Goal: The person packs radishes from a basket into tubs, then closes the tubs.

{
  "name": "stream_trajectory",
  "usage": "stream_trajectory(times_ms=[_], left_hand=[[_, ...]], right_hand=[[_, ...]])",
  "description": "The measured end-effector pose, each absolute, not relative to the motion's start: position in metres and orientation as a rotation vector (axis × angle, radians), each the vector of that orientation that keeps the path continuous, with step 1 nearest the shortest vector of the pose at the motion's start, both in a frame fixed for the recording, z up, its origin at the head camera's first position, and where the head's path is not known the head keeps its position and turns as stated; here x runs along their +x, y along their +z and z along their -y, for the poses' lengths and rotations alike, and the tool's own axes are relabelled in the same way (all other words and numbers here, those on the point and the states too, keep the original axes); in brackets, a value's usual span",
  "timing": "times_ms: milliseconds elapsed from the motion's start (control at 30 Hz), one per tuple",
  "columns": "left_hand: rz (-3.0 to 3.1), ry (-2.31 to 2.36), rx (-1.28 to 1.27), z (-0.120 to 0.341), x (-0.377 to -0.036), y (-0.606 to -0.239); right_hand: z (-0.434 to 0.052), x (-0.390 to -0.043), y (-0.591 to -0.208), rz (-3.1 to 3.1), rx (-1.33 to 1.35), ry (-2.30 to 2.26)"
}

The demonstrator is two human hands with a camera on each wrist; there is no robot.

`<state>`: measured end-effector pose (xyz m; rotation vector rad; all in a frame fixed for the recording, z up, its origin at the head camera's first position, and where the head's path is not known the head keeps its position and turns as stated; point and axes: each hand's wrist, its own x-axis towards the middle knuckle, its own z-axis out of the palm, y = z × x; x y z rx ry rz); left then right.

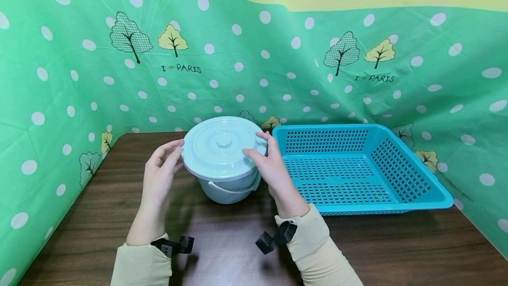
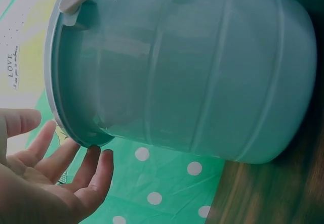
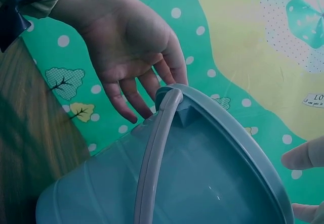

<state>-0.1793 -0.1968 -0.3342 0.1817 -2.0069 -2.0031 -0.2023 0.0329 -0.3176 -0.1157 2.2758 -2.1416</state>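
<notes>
A pale mint bucket (image 1: 228, 189) with a white handle (image 3: 152, 158) stands on the dark wooden table (image 1: 238, 255), its round lid (image 1: 222, 145) on top. My left hand (image 1: 164, 162) is at the lid's left edge, its fingers (image 2: 96, 168) nearly straight and their tips touching the rim. At the lid's right edge, my right hand (image 1: 263, 156) has its thumb on the top and its fingers curled over the far rim. The right wrist view looks across the bucket (image 3: 212, 183) at the left hand (image 3: 131, 47) on the far side.
A turquoise perforated basket (image 1: 436, 189) sits just right of the bucket, nothing in it. A green polka-dot backdrop (image 1: 254, 65) walls the table at the back and on both sides. Bare table lies in front of the bucket.
</notes>
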Motion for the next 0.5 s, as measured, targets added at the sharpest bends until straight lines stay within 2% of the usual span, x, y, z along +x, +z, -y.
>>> stream_trajectory(times_ms=[500], left_hand=[[2.103, -1.997, 0.127, 0.1928, -0.1754, -0.3298]], right_hand=[[-0.0327, -0.2005, -0.3157, -2.184, -0.111, -2.249]])
